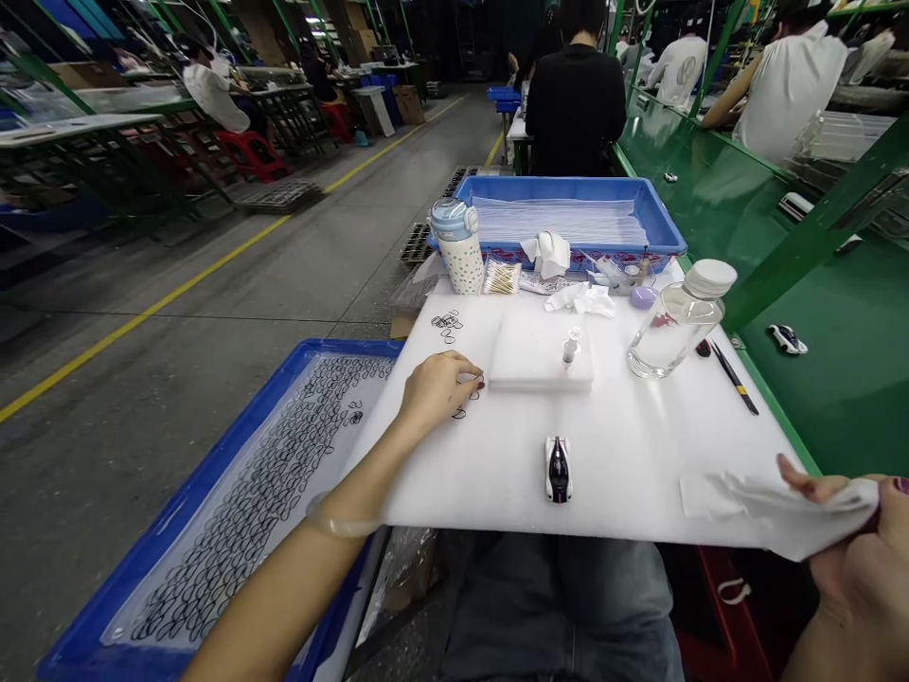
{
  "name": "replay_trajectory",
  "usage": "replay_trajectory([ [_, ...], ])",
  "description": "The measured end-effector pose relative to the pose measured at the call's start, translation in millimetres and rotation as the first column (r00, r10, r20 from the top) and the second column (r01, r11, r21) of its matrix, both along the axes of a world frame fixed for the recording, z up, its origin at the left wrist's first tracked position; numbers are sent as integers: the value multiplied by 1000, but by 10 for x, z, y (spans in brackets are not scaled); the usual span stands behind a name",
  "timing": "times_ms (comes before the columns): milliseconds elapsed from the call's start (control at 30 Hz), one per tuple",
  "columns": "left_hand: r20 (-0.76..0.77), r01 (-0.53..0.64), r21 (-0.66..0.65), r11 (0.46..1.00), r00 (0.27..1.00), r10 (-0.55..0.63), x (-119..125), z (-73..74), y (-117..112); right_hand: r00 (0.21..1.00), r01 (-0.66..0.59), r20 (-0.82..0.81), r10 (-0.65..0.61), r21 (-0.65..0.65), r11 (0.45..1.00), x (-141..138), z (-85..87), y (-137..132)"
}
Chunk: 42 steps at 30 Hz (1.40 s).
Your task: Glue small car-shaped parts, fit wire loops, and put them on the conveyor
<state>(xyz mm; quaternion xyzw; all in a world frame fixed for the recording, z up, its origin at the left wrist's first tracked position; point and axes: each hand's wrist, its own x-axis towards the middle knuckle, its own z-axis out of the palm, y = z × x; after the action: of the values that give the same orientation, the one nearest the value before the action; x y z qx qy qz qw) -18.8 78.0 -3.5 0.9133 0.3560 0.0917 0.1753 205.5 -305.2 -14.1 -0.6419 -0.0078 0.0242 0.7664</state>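
My left hand [438, 386] reaches over the white work board [625, 445], thumb and fingertips pinched together. Thin black rings [459, 413] lie right at and below those fingertips; whether one is between them I cannot make out. At the right edge of the view, my right hand [852, 578] grips a white cloth [753, 507], part of which rests on the board. Between the hands, near the board's front edge, stands a small white and black toy car [559, 470]. A thick white block [541, 352] bearing a small clear cylindrical piece [570, 349] is just right of my left hand.
More rings [447, 325] lie farther left. A clear bottle [664, 327], tweezers [735, 377], a patterned drinking bottle [461, 251], cotton swabs [502, 278] and crumpled tissues [582, 298] surround the block. Blue trays stand behind [660, 213] and lower left [177, 516]. A green conveyor [838, 398] runs along the right.
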Motion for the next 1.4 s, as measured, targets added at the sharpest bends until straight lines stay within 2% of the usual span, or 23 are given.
replay_trajectory([
  [67,13,-6,-16,1000,1000,6,4,-24,-4,999,19,-50,-16,53,998,-101,99,97],
  [233,35,-33,-43,999,999,35,15,-68,0,999,2,-53,1,61,998,-276,267,260],
  [367,67,-30,-80,996,997,36,66,-86,51,988,-144,-56,145,28,989,-238,203,209],
  [500,110,-34,-108,994,993,46,-19,-2,26,988,-127,-92,127,4,992,-248,122,103],
  [600,222,-32,-139,990,973,63,-176,103,-200,959,-273,-76,273,16,962,-390,103,95],
  [667,458,-7,-230,973,881,114,-244,127,-487,916,-399,-46,398,-30,916,-544,97,191],
  [733,619,85,-331,940,771,148,-237,89,-842,846,-530,-50,530,-173,830,-724,95,385],
  [767,662,171,-361,917,739,123,-206,51,-1023,794,-597,-64,604,-270,756,-814,96,509],
  [833,693,348,-459,817,716,85,-116,-37,-1339,664,-693,-85,743,-444,568,-978,104,764],
  [867,697,399,-505,765,711,90,-70,-78,-1460,619,-699,-75,782,-508,504,-1045,108,877],
  [900,702,436,-546,716,705,106,-32,-112,-1550,590,-689,-57,805,-556,465,-1099,112,970],
  [933,701,456,-586,670,699,138,-5,-137,-1610,580,-671,-30,814,-584,456,-1142,115,1041],
  [1000,685,467,-673,574,685,246,13,-169,-1654,586,-652,18,810,-583,484,-1196,116,1118],
  [1100,650,507,-756,414,652,389,-23,-211,-1619,607,-703,3,795,-465,538,-1242,109,1149],
  [1133,653,532,-757,379,637,409,-39,-231,-1601,608,-733,-24,794,-401,549,-1257,106,1158],
  [1267,701,624,-709,328,574,424,-67,-333,-1552,569,-821,-130,812,-147,551,-1328,97,1235],
  [1400,679,672,-698,246,513,525,-47,-375,-1516,556,-831,-127,821,-59,553,-1386,87,1299],
])
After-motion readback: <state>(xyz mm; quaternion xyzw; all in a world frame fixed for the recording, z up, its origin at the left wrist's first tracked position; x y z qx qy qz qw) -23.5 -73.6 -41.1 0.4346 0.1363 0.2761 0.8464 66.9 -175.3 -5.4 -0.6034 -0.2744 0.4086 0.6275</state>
